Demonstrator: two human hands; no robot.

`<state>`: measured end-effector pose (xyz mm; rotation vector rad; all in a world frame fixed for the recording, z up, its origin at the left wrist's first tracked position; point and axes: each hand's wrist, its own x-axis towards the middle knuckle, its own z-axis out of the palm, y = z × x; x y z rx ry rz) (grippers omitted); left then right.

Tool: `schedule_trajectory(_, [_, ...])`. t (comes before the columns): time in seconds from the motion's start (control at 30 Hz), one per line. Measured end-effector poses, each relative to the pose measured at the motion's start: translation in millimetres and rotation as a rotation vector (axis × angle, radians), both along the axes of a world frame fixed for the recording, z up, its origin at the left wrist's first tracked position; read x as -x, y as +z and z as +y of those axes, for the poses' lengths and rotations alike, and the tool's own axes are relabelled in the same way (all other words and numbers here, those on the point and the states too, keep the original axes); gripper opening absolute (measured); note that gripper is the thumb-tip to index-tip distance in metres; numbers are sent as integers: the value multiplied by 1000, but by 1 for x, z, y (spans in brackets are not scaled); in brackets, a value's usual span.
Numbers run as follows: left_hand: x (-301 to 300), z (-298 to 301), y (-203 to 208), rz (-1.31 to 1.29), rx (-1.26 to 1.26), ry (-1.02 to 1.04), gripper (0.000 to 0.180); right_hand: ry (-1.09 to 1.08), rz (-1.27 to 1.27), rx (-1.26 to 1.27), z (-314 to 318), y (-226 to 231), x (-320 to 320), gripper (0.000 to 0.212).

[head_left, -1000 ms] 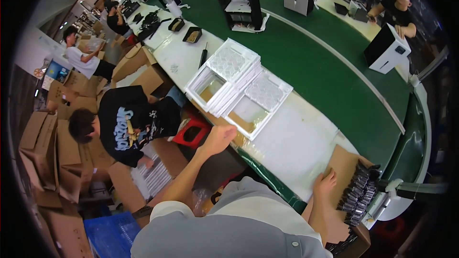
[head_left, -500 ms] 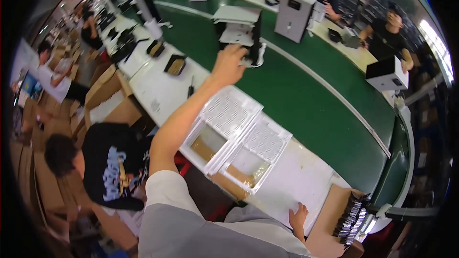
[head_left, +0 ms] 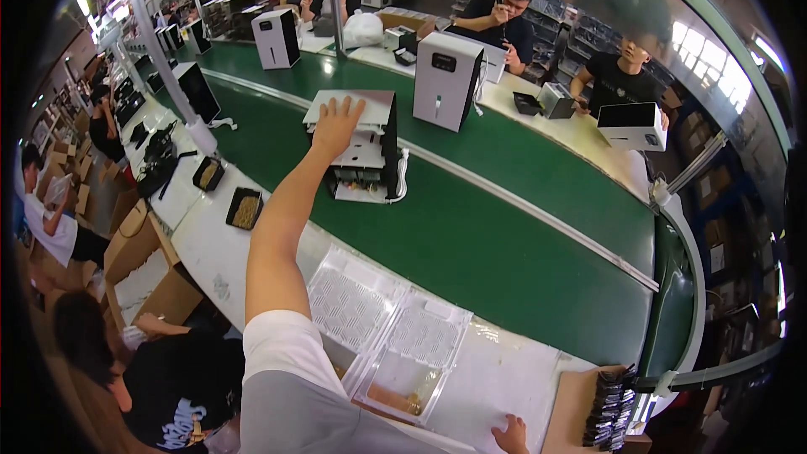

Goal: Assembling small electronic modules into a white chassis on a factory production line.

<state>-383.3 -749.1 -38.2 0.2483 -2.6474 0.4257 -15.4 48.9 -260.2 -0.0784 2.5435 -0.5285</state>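
Observation:
My left hand [head_left: 338,128] reaches far over the green conveyor belt, fingers spread flat on top of a white and black box-shaped appliance [head_left: 382,109]. The appliance's near side is uncovered, showing inner parts, and a white cable [head_left: 402,175] hangs at its right side. At the lower edge my right hand [head_left: 509,435] rests by the white worktable with its fingers apart, holding nothing. Between my arms lie two white frame-like plastic panels with slotted grilles, a left panel [head_left: 353,298] and a right panel [head_left: 427,332], side by side on the table.
A finished-looking white appliance [head_left: 447,80] stands farther along the belt [head_left: 521,261]. Black trays [head_left: 245,208] sit on the table at left. A cardboard sheet with black metal parts [head_left: 607,412] lies lower right. Co-workers sit across the belt, and one person [head_left: 181,387] is close at my left.
My left hand has moved from the appliance's open near side onto its top, and its fingers have spread. The view has tilted up and shifted. My right hand stays by the table.

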Motion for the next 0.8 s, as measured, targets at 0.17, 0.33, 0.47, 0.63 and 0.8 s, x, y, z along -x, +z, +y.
schedule_trajectory(0.17, [27, 0, 16, -118, 137, 24, 58, -17, -67, -18, 6, -7, 14, 67])
schedule_trajectory(0.33, [57, 55, 38, -160, 159, -23, 54, -223, 58, 109, 27, -20, 11, 54])
schedule_trajectory(0.47, [63, 111, 63, -215, 104, -258, 53, -302, 218, 200, 31, -34, -8, 34])
schedule_trajectory(0.63, [36, 216, 133, -218, 123, -399, 54, -645, -171, 704, 9, 6, 7, 34])
schedule_trajectory(0.8, [-7, 377, 236, -227, 44, -676, 73, -916, -389, 1319, 13, 51, 37, 66])
